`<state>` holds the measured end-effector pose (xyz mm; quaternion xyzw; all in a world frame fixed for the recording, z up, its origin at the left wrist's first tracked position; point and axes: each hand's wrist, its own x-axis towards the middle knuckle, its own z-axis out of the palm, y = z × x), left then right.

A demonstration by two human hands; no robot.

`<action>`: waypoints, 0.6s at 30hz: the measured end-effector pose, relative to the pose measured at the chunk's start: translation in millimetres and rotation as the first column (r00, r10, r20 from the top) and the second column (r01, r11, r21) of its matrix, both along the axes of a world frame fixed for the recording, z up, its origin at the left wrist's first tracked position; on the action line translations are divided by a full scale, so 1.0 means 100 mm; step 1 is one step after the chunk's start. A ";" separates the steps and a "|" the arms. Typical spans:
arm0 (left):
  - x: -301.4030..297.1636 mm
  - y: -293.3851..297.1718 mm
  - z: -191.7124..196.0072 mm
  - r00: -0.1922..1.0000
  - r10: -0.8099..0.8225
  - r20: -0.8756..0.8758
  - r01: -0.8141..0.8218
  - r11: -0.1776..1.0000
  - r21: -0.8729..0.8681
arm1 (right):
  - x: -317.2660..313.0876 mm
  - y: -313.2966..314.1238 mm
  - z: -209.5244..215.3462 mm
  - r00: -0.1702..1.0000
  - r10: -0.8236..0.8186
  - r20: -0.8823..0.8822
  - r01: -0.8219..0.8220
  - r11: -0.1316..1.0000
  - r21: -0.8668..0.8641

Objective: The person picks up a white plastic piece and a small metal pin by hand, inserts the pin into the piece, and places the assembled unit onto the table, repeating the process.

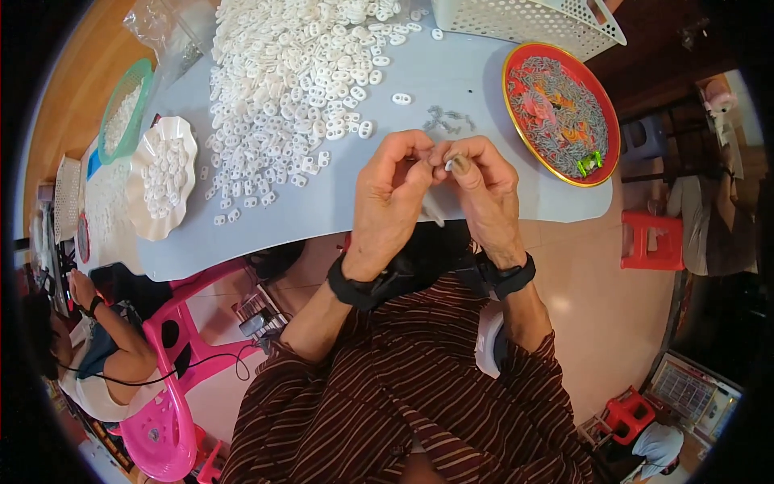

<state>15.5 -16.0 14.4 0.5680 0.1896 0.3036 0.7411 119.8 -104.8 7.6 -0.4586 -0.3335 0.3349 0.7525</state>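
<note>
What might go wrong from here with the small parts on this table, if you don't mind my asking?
The small white piece pinched in the right hand, close to the left hand, might slip and fall over the table's near edge.
The loose grey pieces lie just beyond the fingers, outside the red tray, so a hand could brush and scatter them.

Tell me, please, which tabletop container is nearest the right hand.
The round red tray beside the right hand; the scalloped dish, green basket and perforated white basket all lie farther off.
</note>
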 end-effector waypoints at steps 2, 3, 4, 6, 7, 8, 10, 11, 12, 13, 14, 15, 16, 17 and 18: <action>0.09 -0.06 -0.01 0.998 0.066 -0.015 -0.065 0.995 0.076 | 0.00 0.04 0.00 0.999 -0.041 -0.006 0.041 0.999 -0.009; 0.12 -0.07 -0.02 0.991 0.132 -0.024 -0.127 0.980 0.154 | 0.00 0.06 0.00 0.996 -0.084 -0.011 0.083 0.996 -0.016; 0.15 -0.05 -0.04 0.986 0.168 0.004 -0.164 0.957 0.240 | -0.01 0.06 0.02 0.996 -0.090 -0.014 0.090 0.996 -0.020; 0.03 -0.04 -0.01 0.984 0.171 -0.059 -0.148 0.949 0.280 | -0.03 0.04 0.04 0.983 -0.161 -0.091 0.159 0.987 -0.027; -0.04 -0.04 0.05 0.978 0.175 -0.118 -0.130 0.939 0.317 | -0.01 0.01 0.02 0.981 -0.172 -0.094 0.169 0.985 -0.034; -0.11 -0.03 0.08 0.980 0.186 -0.069 -0.147 0.916 0.373 | 0.02 0.02 -0.01 0.974 -0.159 -0.163 0.167 0.985 0.033; -0.31 -0.05 0.12 0.981 0.166 -0.096 -0.113 0.904 0.413 | 0.03 0.02 -0.01 0.954 -0.147 -0.260 0.177 0.980 0.093; -0.39 -0.03 0.12 0.982 0.150 -0.119 -0.081 0.889 0.451 | 0.04 0.02 -0.03 0.954 -0.144 -0.262 0.175 0.980 0.096; -0.44 0.00 0.11 0.976 0.189 -0.107 -0.111 0.858 0.502 | 0.06 0.00 -0.05 0.963 -0.126 -0.238 0.153 0.984 0.097; -0.46 0.03 0.12 0.974 0.199 -0.108 -0.119 0.856 0.503 | 0.07 -0.01 -0.06 0.971 -0.101 -0.215 0.123 0.988 0.095; -0.47 0.08 0.14 0.954 0.268 -0.137 -0.138 0.795 0.591 | 0.07 -0.02 -0.05 0.972 -0.091 -0.217 0.114 0.989 0.095; -0.48 0.10 0.15 0.928 0.336 -0.159 -0.147 0.725 0.673 | 0.08 -0.02 -0.04 0.973 -0.095 -0.211 0.113 0.991 0.075; -0.51 0.06 0.13 0.926 0.342 -0.162 -0.151 0.726 0.671 | 0.07 -0.03 -0.03 0.974 -0.100 -0.205 0.113 0.992 0.053; -0.53 -0.02 0.09 0.959 0.218 -0.183 -0.047 0.754 0.655 | 0.06 -0.03 -0.02 0.974 -0.096 -0.207 0.109 0.993 0.049; -0.56 -0.09 0.08 0.976 0.088 -0.201 0.061 0.769 0.636 | 0.07 -0.01 -0.01 0.976 -0.085 -0.200 0.096 0.994 0.047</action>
